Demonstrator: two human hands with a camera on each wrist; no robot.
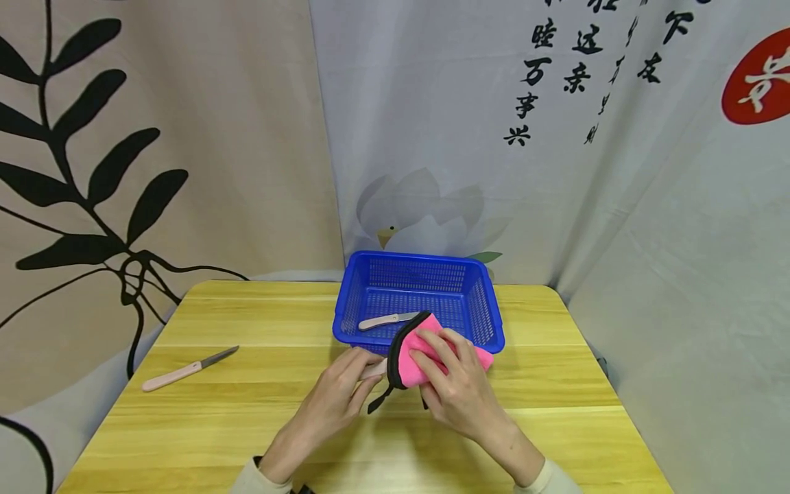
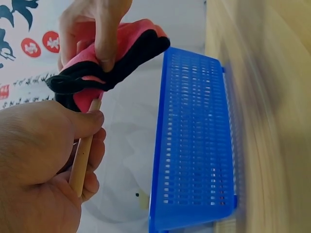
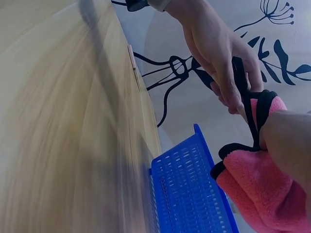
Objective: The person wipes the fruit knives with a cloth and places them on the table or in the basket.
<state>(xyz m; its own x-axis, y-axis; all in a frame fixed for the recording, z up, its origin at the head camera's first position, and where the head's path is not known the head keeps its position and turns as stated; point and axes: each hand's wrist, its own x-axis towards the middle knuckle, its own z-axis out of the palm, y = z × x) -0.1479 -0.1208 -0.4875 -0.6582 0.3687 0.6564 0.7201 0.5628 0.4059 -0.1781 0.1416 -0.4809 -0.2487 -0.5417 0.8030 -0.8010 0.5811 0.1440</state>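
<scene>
My left hand (image 1: 338, 387) grips a knife by its pale handle (image 2: 83, 158). The blade end goes into a folded pink cloth (image 1: 412, 353) with black edging, so the blade itself is hidden. From the other side my right hand (image 1: 453, 377) pinches the cloth, thumb on one face and fingers on the other. A black loop (image 3: 241, 80) hangs from the cloth's edge. Both hands are above the table, just in front of the blue basket (image 1: 343, 302).
Inside the basket lies a second knife (image 1: 379, 321), its blade tip behind the cloth. Another knife (image 1: 185, 371) rests on the left of the wooden table (image 1: 259, 439), blade pointing away to the right. Printed curtains (image 1: 247, 137) hang behind the table.
</scene>
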